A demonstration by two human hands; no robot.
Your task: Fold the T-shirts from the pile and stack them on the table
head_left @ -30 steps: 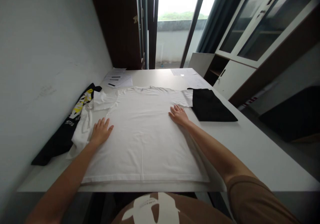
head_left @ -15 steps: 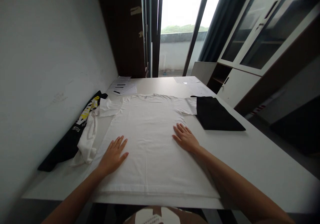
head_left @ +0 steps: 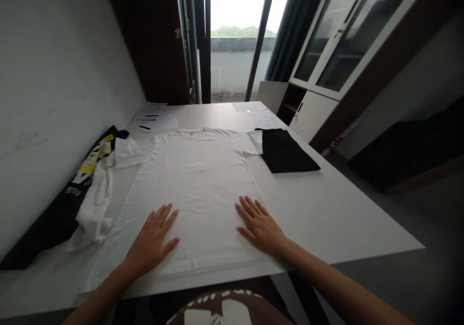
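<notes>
A white T-shirt [head_left: 195, 180] lies spread out on the white table, its collar at the far side and its hem near the front edge. My left hand [head_left: 154, 238] rests palm down on the shirt's lower left part, fingers stretched out. On the lower right part, my right hand [head_left: 259, 223] lies flat with its fingers spread. Neither hand holds anything. The shirt's right sleeve touches a folded black cloth [head_left: 288, 151], and its left sleeve reaches close to a crumpled white garment [head_left: 96, 201].
Along the left wall lies a black garment [head_left: 54, 218] with yellow and white print. Sheets of paper [head_left: 154, 117] sit at the table's far left, more paper [head_left: 264, 117] at the far right. The white table [head_left: 348, 214] ends close to my body. A cabinet [head_left: 315, 112] stands beyond, right.
My view has turned a little, so the scene sits further left. Both hands have slid over the shirt towards the hem, still flat and open.
</notes>
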